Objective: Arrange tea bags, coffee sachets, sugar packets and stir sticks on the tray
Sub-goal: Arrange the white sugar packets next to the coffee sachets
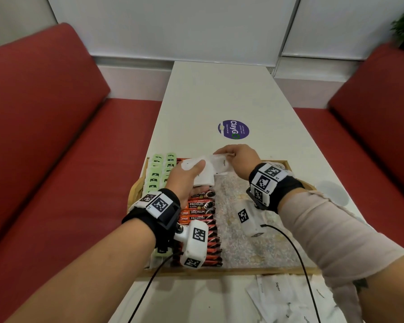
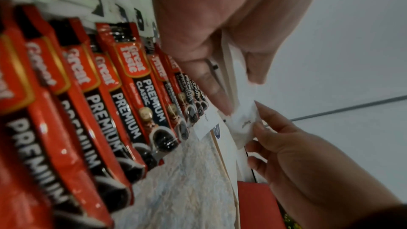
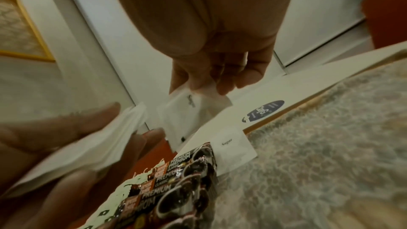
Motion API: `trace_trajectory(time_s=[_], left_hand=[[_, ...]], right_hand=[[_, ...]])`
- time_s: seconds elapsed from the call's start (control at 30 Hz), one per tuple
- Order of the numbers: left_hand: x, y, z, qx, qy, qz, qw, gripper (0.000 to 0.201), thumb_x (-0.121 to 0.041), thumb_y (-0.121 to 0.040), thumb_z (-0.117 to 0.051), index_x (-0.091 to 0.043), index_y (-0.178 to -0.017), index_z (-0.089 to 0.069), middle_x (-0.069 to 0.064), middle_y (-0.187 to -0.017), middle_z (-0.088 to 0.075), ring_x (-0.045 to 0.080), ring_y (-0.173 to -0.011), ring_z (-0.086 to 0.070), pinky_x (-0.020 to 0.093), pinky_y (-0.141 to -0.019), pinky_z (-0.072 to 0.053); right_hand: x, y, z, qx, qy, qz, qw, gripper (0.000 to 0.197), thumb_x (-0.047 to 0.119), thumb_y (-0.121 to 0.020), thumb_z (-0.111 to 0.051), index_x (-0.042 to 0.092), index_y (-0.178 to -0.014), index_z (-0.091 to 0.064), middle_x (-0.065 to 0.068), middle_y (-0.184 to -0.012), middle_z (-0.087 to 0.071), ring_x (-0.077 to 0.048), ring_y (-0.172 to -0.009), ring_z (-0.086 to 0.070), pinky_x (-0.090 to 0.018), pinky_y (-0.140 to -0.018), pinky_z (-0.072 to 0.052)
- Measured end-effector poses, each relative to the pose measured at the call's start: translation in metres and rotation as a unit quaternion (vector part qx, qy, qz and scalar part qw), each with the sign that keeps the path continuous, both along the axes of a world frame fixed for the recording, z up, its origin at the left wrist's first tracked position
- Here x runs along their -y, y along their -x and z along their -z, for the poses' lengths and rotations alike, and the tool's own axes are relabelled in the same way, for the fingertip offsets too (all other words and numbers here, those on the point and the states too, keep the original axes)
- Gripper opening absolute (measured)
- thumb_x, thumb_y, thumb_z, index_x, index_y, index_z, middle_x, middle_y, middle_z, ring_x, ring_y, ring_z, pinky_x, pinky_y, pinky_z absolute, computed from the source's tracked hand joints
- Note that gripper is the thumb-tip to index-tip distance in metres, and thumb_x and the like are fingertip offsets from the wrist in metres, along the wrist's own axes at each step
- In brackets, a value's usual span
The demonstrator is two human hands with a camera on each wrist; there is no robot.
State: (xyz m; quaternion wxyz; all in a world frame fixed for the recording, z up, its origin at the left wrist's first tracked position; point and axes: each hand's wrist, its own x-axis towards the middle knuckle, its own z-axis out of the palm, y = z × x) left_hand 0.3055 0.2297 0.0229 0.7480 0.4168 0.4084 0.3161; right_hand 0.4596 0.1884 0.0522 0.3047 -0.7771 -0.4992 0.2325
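A wooden tray (image 1: 219,272) lies on the white table. At its left stand two columns of green tea bags (image 1: 158,169), then a column of red coffee sachets (image 1: 201,213) (image 2: 132,84). Over the tray's far end my left hand (image 1: 191,171) (image 2: 209,41) grips a stack of white sugar packets (image 1: 204,176) (image 3: 99,145). My right hand (image 1: 229,155) (image 3: 220,62) pinches a single sugar packet (image 1: 222,163) (image 3: 189,111) by its end, just right of the stack. One more sugar packet (image 3: 233,149) (image 2: 206,123) lies flat on the tray beside the far coffee sachets.
Loose sugar packets (image 1: 278,292) lie on the table in front of the tray. A round purple sticker (image 1: 233,129) marks the table beyond it. Red benches (image 1: 56,159) run along both sides. Black cables trail from both wrist cameras.
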Motion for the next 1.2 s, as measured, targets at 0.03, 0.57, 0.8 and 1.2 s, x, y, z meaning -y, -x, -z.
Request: trace_trajectory(time_s=[0.03,0.57,0.8,1.2], left_hand=[[0.001,-0.001,-0.001,-0.006,-0.012,0.021,1.0,0.02,-0.019,-0.093,-0.059,-0.014,-0.112,-0.056,0.009,-0.11,-0.063,0.019,-0.086,-0.063,0.024,-0.051,-0.056],[0.003,0.002,-0.007,0.045,-0.002,0.043,0.998,0.027,-0.017,-0.095,-0.054,-0.015,-0.122,-0.055,0.004,-0.099,-0.066,0.017,-0.083,-0.064,0.021,-0.051,-0.055],[-0.006,0.005,-0.001,0.026,0.011,-0.015,0.999,0.024,-0.017,-0.094,-0.057,-0.016,-0.118,-0.057,0.009,-0.115,-0.062,0.024,-0.099,-0.061,0.023,-0.052,-0.057],[-0.015,0.003,0.008,0.031,0.043,-0.084,0.995,0.025,-0.017,-0.093,-0.059,-0.014,-0.118,-0.057,0.014,-0.127,-0.057,0.032,-0.115,-0.056,0.023,-0.05,-0.056]], right_hand=[[0.0,0.0,-0.002,0.01,0.008,-0.014,1.0,0.039,-0.002,-0.092,-0.04,0.017,-0.107,-0.07,-0.002,-0.101,-0.064,-0.019,-0.096,-0.056,-0.027,-0.081,-0.042],[-0.008,0.012,0.0,-0.189,0.075,0.03,0.979,0.015,0.023,-0.097,-0.052,0.008,-0.094,-0.052,-0.005,-0.084,-0.065,-0.017,-0.064,-0.062,-0.027,-0.056,-0.049],[-0.017,-0.003,0.006,-0.167,0.016,0.13,0.977,0.009,0.008,-0.091,-0.053,0.012,-0.092,-0.045,-0.013,-0.088,-0.064,-0.026,-0.069,-0.066,-0.038,-0.066,-0.055],[-0.026,-0.019,0.046,-0.021,0.087,0.127,0.988,0.028,0.007,-0.084,-0.063,0.009,-0.111,-0.057,-0.009,-0.108,-0.061,-0.03,-0.1,-0.061,-0.044,-0.087,-0.052]])
